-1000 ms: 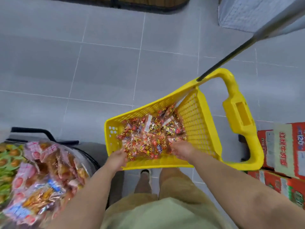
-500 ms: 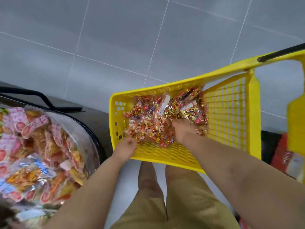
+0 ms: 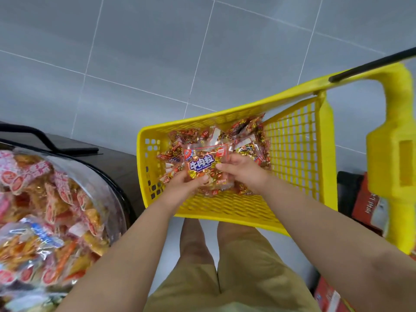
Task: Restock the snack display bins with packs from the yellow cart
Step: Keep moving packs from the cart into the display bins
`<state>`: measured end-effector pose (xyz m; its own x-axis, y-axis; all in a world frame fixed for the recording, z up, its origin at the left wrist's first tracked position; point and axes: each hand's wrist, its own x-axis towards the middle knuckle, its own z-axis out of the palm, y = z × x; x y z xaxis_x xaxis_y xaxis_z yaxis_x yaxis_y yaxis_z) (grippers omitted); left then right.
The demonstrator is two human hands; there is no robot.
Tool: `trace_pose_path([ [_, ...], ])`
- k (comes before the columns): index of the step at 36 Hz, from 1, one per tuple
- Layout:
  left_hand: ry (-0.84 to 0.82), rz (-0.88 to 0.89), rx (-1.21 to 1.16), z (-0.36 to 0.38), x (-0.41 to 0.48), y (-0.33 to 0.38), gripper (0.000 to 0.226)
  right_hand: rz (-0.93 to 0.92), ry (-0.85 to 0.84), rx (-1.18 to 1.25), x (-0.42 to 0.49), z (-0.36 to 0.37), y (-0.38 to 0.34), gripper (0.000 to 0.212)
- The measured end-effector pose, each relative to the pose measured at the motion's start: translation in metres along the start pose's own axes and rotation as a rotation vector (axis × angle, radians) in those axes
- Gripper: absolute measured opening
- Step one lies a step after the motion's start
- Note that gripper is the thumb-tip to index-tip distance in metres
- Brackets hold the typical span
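The yellow cart (image 3: 295, 154) stands in front of me on the grey tiled floor, with several clear snack packs (image 3: 249, 134) of red and gold sweets piled at its left end. Both my hands hold one clear snack pack (image 3: 202, 164) with a blue label just above that pile. My left hand (image 3: 182, 188) grips its lower left edge and my right hand (image 3: 243, 171) grips its right side. The clear round display bin (image 3: 112, 199) at the left is heaped with wrapped snack packs.
The bin sits on a dark stand (image 3: 121, 163) with a black rail (image 3: 45, 138). The cart's yellow handle (image 3: 396, 158) and black rod (image 3: 371, 64) rise at right. Red cardboard boxes (image 3: 367, 206) stand beside the cart at right. My legs are below the cart.
My hands, which were reaching into the pile in the cart, have closed on one pack and raised it above the others. The view has shifted towards the cart.
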<state>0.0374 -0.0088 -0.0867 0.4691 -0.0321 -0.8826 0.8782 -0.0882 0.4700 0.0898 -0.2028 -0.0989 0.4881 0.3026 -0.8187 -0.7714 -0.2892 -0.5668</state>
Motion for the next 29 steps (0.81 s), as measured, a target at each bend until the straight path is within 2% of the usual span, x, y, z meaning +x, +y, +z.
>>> trace_pose_path([
  [2,0.052,-0.002,-0.109,0.004,0.004,0.0,0.017,0.058,-0.048,0.064,0.006,0.009,0.004,0.01],
  [4,0.097,-0.003,-0.176,0.004,0.008,-0.003,0.019,0.107,-0.001,0.147,0.017,0.014,0.012,0.022],
  [6,0.135,-0.019,-0.177,0.0,0.011,-0.007,0.021,0.131,0.209,0.101,0.028,0.013,0.022,0.038],
  [8,0.193,-0.036,-0.154,-0.006,0.014,-0.014,0.021,0.136,0.454,-0.09,0.037,0.008,0.034,0.048],
  [9,0.224,-0.046,-0.142,-0.009,0.015,-0.019,0.02,0.156,0.504,-0.174,0.042,0.004,0.041,0.057],
  [11,0.266,-0.069,-0.132,-0.014,0.016,-0.027,0.024,0.242,0.415,-0.221,0.049,-0.001,0.057,0.07],
  [13,0.282,-0.075,-0.156,-0.02,0.015,-0.034,0.032,0.289,0.266,-0.133,0.053,-0.001,0.066,0.055],
  [15,0.298,-0.067,-0.17,-0.025,0.016,-0.041,0.039,0.245,0.265,-0.183,0.055,-0.001,0.069,0.038],
  [17,0.305,-0.057,-0.175,-0.028,0.016,-0.046,0.041,0.211,0.247,-0.361,0.056,-0.002,0.067,0.045],
  [19,0.315,-0.057,-0.18,-0.029,0.017,-0.049,0.038,0.182,0.205,-0.67,0.056,-0.004,0.067,0.057],
  [21,0.322,-0.055,-0.161,-0.031,0.018,-0.05,0.03,0.114,0.238,-0.896,0.055,-0.003,0.068,0.066],
  [24,0.319,-0.042,-0.132,-0.032,0.021,-0.048,0.02,0.061,0.207,-0.951,0.055,0.0,0.067,0.082],
  [27,0.328,-0.054,-0.158,-0.032,0.024,-0.046,0.016,-0.008,0.144,-1.18,0.055,0.004,0.07,0.069],
  [29,0.341,-0.084,-0.245,-0.031,0.026,-0.043,0.024,-0.079,0.155,-1.356,0.056,0.007,0.07,0.055],
])
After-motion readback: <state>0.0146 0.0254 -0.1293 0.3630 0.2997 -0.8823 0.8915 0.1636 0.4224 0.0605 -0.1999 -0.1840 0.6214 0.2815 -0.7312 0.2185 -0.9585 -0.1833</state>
